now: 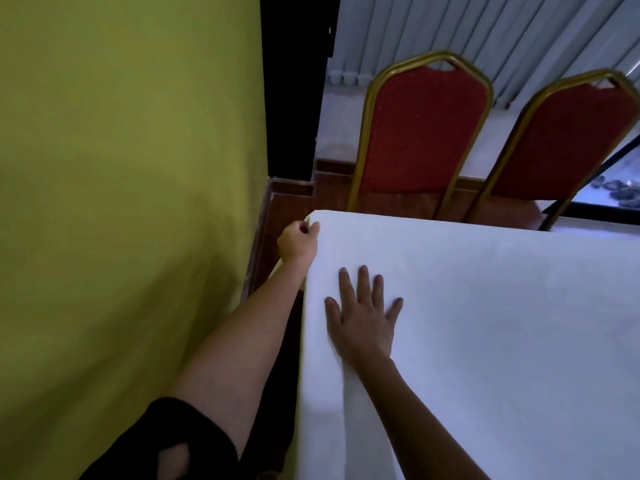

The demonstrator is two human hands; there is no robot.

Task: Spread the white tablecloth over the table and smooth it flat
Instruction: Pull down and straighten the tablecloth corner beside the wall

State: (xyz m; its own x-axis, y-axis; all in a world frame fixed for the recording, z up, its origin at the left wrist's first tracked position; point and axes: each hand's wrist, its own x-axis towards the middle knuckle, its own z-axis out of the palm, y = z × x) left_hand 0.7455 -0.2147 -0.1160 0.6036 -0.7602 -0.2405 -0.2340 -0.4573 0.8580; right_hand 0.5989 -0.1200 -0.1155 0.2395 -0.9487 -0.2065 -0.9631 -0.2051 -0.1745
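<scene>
The white tablecloth covers the table top from the far left corner to the right and lower edges of the view. My left hand is closed on the cloth's edge at the far left corner, beside the table. My right hand lies flat on the cloth near the left edge, palm down with fingers spread. A soft fold runs along the cloth below my right wrist. The table itself is hidden under the cloth.
A yellow-green wall stands close along the table's left side, leaving a narrow gap. Two red chairs with gold frames stand at the far edge. Vertical blinds hang behind them.
</scene>
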